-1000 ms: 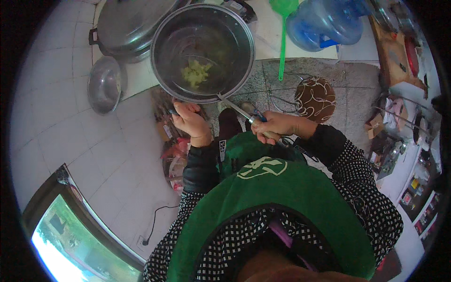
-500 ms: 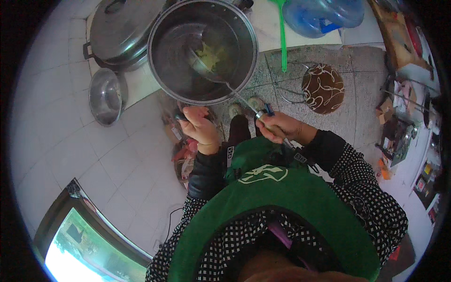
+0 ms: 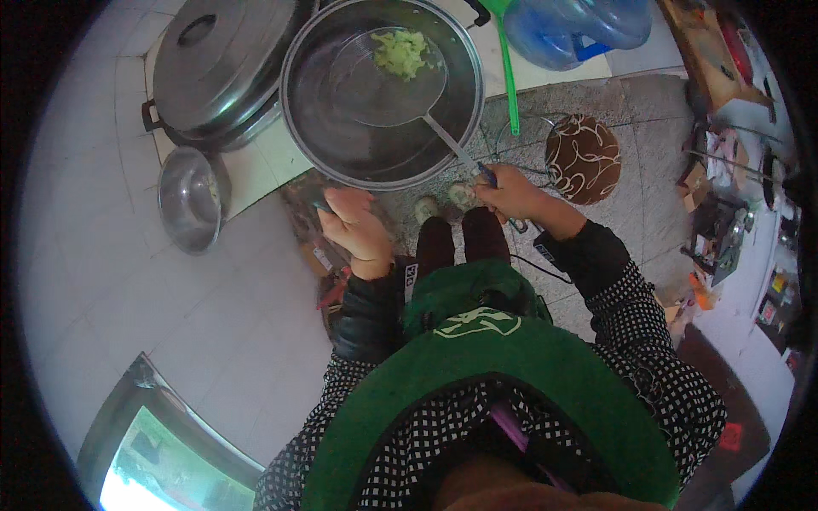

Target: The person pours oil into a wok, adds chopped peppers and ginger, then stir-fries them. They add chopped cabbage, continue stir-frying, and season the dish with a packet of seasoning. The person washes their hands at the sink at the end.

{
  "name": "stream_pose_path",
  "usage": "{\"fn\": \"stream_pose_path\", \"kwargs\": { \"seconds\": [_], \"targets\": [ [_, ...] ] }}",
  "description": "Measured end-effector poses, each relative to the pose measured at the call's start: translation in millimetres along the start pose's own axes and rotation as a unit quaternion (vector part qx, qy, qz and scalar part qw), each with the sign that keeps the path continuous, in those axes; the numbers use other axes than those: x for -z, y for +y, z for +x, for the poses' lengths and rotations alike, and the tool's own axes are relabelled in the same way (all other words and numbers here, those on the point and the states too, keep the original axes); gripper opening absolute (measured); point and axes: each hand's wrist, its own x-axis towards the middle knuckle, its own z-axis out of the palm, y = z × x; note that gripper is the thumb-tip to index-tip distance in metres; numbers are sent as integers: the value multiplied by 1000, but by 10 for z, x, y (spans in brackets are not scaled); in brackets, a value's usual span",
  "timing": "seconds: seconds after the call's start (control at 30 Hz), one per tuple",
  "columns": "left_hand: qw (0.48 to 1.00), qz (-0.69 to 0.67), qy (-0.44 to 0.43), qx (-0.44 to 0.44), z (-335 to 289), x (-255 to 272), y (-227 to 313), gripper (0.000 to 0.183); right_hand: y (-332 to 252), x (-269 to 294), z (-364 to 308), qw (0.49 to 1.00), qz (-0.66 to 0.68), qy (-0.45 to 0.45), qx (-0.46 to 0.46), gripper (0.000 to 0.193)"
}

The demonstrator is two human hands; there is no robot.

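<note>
Holding side: the scoop (image 3: 443, 133) is grasped round its long handle by the right grip (image 3: 509, 192), between 4 and 5 o'clock outside the pot (image 3: 298, 119); if that hold were loosened, the handle could be lost over the rim.
Scoop head: it is seen within the pot, with the yellow-green food (image 3: 400, 53) at about 1 o'clock; whether all of it is borne by the scoop cannot be told. Some could be spilled by a sharp tilt or a knock on the rim.
Left grip (image 3: 356, 226): fingers are curled just outside the rim, between 6 and 7 o'clock; whether a handle is grasped there cannot be told. If the pot is left unsteadied, it could be shifted by a push from the scoop.
Pot edge: its near part seems to be carried past the edge of the table (image 3: 271, 153); tipping could be caused by weight pressed down at 6 o'clock.
Metal bowl (image 3: 194, 200): seen at 8 o'clock from the pot, near the table's edge; it could be toppled by a nudge.
Dark cord (image 3: 545, 272): looped below the right wrist, at 5 o'clock; the arm's reach could be checked by a snag.
</note>
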Motion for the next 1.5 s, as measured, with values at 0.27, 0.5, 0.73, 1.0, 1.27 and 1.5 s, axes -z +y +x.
{"fn": "stream_pose_path", "kwargs": {
  "seconds": [0.27, 0.5, 0.73, 1.0, 1.27, 1.5],
  "targets": [
    [994, -14, 4, 112, 640, 336, -163, 38, -409, 668, -205, 968, -244, 53, 30, 28],
    [982, 69, -43, 171, 1507, 900, -146, 38, -963, 1014, -152, 911, -362, 78, 180, 24],
    [954, 228, -46, 187, 2093, 1203, -200, 34, -1391, 930, 129, 942, -331, -55, 17, 18],
    [933, 312, -72, 167, 2465, 1315, -407, 34, -1578, 759, 224, 955, -285, -83, -6, 20],
    [945, 288, 155, 9, 1136, 808, 350, 20, -1384, 286, 45, 986, -151, -55, -46, 24],
    [938, -189, -77, 280, -71, -406, 343, 20, -1156, -440, -41, 982, -131, -73, 115, 26]
  ]
}}
